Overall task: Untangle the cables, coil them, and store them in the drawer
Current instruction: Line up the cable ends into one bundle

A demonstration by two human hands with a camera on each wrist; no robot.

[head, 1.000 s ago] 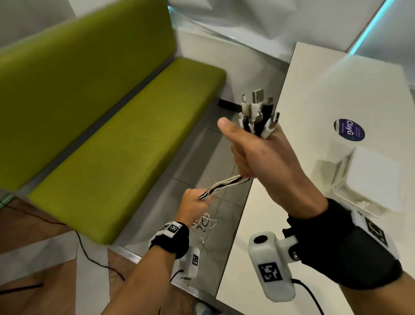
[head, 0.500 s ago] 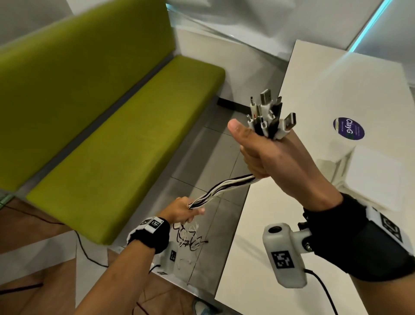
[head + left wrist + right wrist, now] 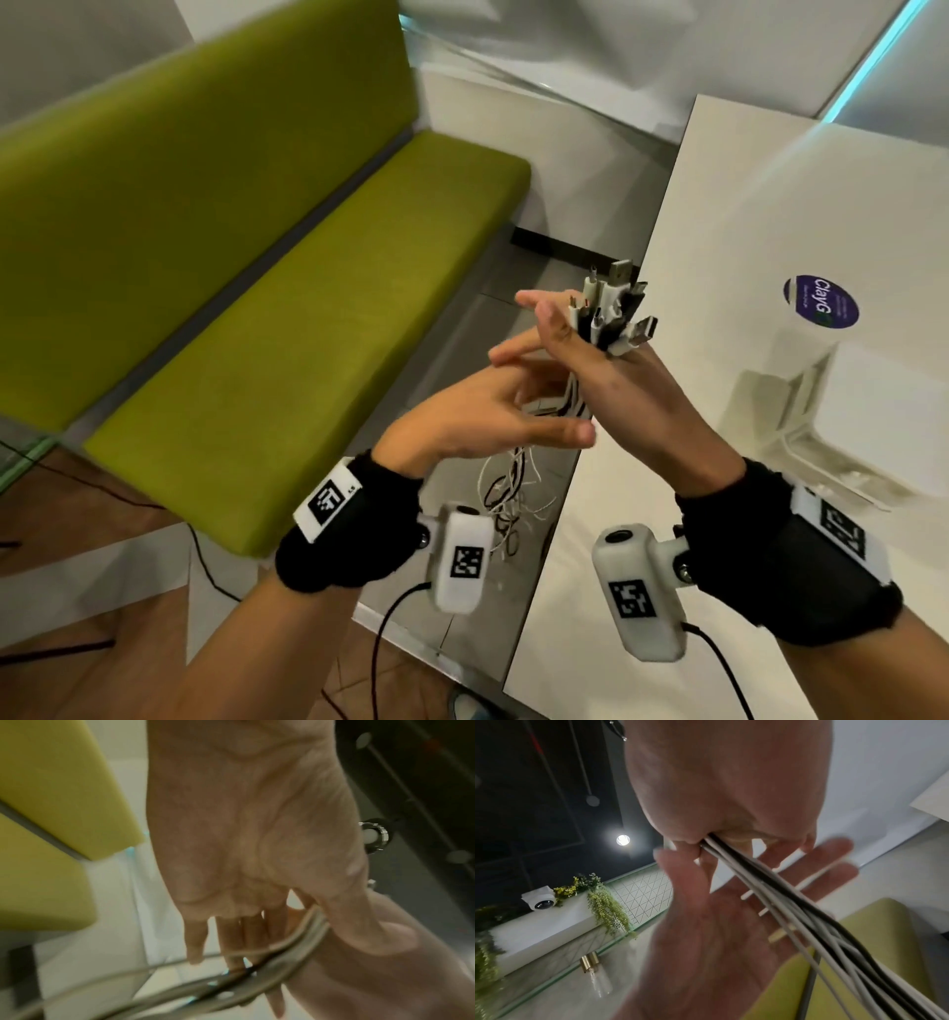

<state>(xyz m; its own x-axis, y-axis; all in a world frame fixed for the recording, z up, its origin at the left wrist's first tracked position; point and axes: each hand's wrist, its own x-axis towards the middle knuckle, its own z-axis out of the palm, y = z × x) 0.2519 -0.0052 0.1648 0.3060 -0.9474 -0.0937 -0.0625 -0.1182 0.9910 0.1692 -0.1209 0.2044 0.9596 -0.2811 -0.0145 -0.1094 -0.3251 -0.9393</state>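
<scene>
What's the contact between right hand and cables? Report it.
Touching. The right wrist view shows the cables running out from the curled fingers of the right hand.

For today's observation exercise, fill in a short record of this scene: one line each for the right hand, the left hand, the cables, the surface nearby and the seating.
right hand: right hand grips the cables near their plug ends, plugs pointing up
left hand: left hand with fingers spread, beside the cables just below the right hand
cables: white and black cables, loose ends hanging in a tangle
surface: white table with a round purple sticker
seating: green bench
</scene>
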